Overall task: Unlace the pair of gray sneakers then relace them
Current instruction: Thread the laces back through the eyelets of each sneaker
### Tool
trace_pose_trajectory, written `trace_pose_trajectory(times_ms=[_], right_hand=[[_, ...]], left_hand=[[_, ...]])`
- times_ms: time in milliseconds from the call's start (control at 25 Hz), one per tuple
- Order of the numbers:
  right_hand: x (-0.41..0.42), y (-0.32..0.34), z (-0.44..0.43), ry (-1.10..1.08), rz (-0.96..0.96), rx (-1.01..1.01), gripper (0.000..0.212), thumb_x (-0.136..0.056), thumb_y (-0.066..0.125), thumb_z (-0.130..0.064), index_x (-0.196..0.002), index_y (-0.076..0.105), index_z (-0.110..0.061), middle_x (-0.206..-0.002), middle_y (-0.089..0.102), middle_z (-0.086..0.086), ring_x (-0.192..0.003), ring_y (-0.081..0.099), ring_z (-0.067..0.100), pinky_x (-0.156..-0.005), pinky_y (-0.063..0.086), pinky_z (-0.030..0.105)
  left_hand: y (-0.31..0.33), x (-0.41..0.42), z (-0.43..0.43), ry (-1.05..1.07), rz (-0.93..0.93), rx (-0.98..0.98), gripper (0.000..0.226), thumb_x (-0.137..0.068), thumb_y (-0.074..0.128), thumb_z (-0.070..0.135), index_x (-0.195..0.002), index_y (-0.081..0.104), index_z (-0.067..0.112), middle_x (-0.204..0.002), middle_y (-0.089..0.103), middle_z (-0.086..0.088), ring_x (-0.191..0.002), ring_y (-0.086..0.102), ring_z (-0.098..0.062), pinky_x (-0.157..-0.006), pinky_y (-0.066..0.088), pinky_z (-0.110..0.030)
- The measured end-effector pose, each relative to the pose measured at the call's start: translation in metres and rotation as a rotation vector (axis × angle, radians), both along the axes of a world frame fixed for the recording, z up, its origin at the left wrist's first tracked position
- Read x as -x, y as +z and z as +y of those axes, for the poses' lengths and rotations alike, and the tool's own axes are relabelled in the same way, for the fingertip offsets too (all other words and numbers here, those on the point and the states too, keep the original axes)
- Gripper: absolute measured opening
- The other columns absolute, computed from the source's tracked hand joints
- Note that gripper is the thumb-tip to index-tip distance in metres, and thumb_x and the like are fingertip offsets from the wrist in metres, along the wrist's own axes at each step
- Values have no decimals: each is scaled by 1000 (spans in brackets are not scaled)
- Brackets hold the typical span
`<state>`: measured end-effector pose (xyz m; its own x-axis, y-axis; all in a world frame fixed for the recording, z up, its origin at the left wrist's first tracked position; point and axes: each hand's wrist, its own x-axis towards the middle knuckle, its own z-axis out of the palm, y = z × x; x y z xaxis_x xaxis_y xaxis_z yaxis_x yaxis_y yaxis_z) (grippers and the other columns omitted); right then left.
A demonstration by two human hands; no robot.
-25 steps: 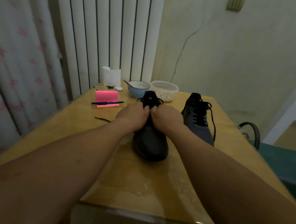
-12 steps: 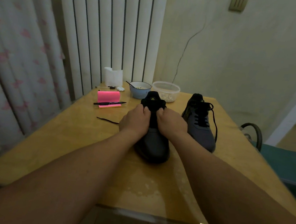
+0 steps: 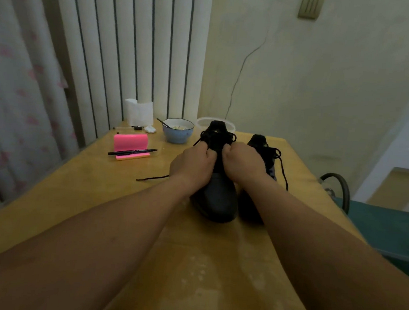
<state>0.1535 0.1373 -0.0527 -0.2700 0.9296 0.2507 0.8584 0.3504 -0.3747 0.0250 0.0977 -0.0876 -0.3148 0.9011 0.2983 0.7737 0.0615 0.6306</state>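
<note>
Left sneaker [image 3: 219, 199] is set toe-near | its lace [image 3: 234, 137] is pinched by left hand [image 3: 193, 163] and right hand [image 3: 243, 162], presumably for even tension.

I get a dim, yellow-green picture under soft, flat light. The table [image 3: 203, 263] carries a pale sheen close to me. The near sneaker [image 3: 217, 199] sinks into shadow, detail lost. The curtain [image 3: 14, 93] bows at the left edge, and everything looks slightly soft.

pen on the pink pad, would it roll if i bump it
Probably yes: the pen looks round and slim, so a sideways nudge could roll it off the pad. It seems light and stiff, easy to lift. A clip cannot be made out.
</note>
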Motion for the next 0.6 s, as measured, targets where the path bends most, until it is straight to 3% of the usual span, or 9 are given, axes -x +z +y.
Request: trace_pose_trajectory(times_ms=[120, 240, 320, 400, 480, 600], right_hand=[[-27, -4, 0, 24, 44, 15, 37, -109, 40, -30, -82, 56, -11, -78, 57, 5, -82, 61, 30, -62, 37, 34], [-70, -17, -14, -105, 204, -190, 24, -104, 48, -31, -83, 53, -19, -80, 57, -1, -73, 56, 22, -55, 33, 35], [-97, -29, -12, -251, 233, -120, 21, -102, 49, -37, -101, 54, -17, -100, 57, 3, -89, 58, 28, -66, 42, 38], [-106, -43, -9, -267, 124, 74, 41, -103, 47, -48, -123, 50, -11, -120, 55, 13, -109, 56, 37, -84, 49, 44], [-109, -51, -6, -202, 89, 126, 48, -104, 46, -52, -127, 50, -9, -123, 57, 16, -112, 56, 39, -90, 50, 46], [-125, -42, -5, -127, 156, 184, 38, -107, 44, -48, -116, 53, -12, -111, 63, 13, -93, 60, 28, -75, 48, 41]], left_hand=[[-19, -9, 21, -101, -78, 72, 36, -107, 36, 51, -110, 57, 22, -106, 67, -10, -95, 63, -33, -79, 52, -44], [-40, -12, 13, -48, -161, -41, 36, -104, 45, 59, -105, 54, 23, -104, 58, 0, -97, 60, -25, -83, 51, -43], [-54, -15, 4, -6, -220, -98, 40, -101, 51, 60, -114, 56, 22, -114, 53, 1, -107, 56, -23, -93, 51, -44], [-58, -23, 1, 0, -301, -118, 48, -100, 52, 61, -128, 58, 22, -122, 54, 1, -116, 56, -22, -101, 51, -48], [-50, -31, -2, -14, -384, -121, 50, -98, 46, 65, -125, 62, 26, -122, 59, 3, -116, 57, -21, -102, 51, -51], [-43, -29, -22, -106, -474, -100, 49, -105, 36, 62, -106, 67, 24, -110, 65, 0, -107, 61, -22, -96, 51, -46]])
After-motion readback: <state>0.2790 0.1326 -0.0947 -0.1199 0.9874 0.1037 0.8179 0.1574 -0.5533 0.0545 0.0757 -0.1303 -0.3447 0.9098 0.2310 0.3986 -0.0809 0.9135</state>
